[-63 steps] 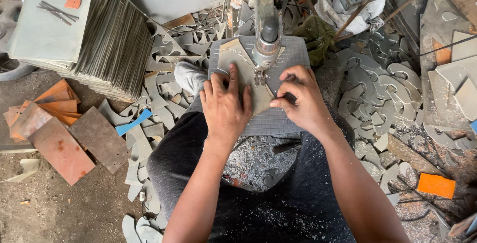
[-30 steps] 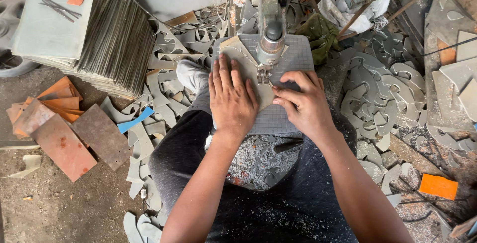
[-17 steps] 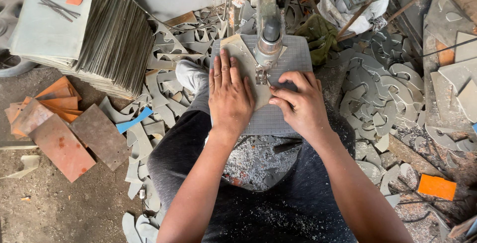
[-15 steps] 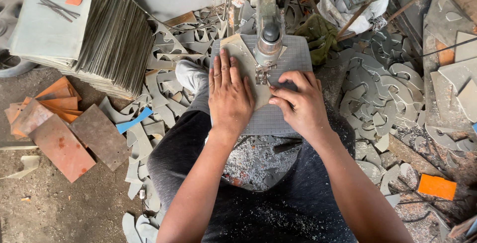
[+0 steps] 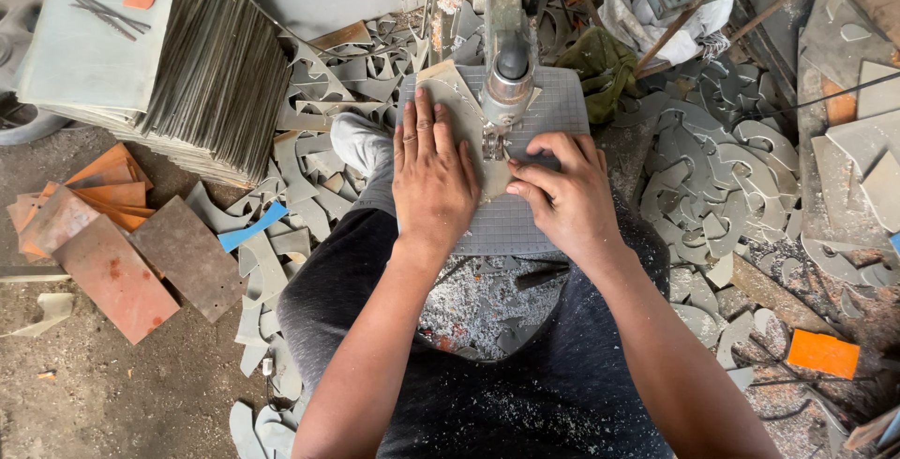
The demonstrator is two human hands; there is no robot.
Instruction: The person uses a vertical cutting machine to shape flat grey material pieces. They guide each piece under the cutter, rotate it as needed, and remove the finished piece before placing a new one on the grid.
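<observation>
Left hand (image 5: 433, 173) is flat, fingers spread, palm pressing a thin tan sheet piece (image 5: 466, 121) down on the small grey gridded tabletop (image 5: 553, 107) of a cutting machine. Right hand (image 5: 567, 198) sits just beside it, curled, with thumb and fingertips pinching the sheet's near edge right under the machine's vertical head (image 5: 507, 79). So the left grip is fully open and only pressing, the right grip is mostly closed on the sheet. The sheet lies flat on the tabletop, touching both hands, at the blade spot. Grey curved offcuts (image 5: 722, 178) are heaped on the floor to the right, and a stack of thin grey sheets (image 5: 211, 75) sits far left with rusty plates (image 5: 122, 267) near it
</observation>
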